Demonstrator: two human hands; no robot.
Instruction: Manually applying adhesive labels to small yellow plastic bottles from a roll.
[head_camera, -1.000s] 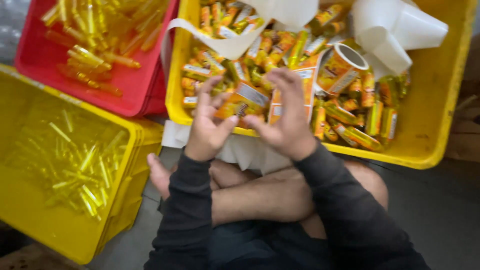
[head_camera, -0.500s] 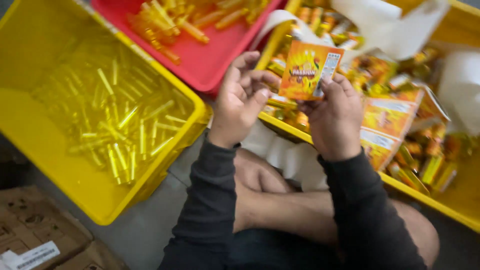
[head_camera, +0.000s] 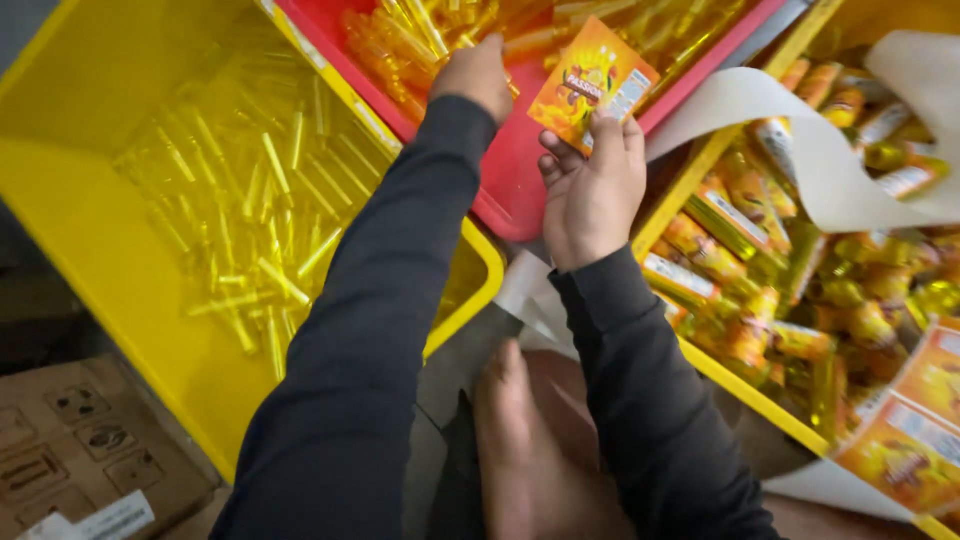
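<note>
My right hand (head_camera: 595, 190) pinches an orange printed label (head_camera: 592, 85) by its lower edge and holds it up over the red tray (head_camera: 520, 185). My left hand (head_camera: 480, 75) reaches into that tray, its back towards me and its fingers down among the clear yellow-tinted tubes (head_camera: 400, 40). Those fingers are hidden, so I cannot tell whether they hold a tube. Both arms wear dark long sleeves.
A yellow bin (head_camera: 80, 200) on the left holds several bare clear tubes. To the right, a second yellow bin (head_camera: 745, 385) contains labelled tubes, a white backing-paper strip (head_camera: 800, 150) and orange label sheets (head_camera: 910, 440). A cardboard box (head_camera: 70, 450) sits bottom left. My crossed legs are below.
The view swung left. My right hand lifted the orange label from the right bin over to the red tray. My left hand left the label and reached into the red tray's tubes.
</note>
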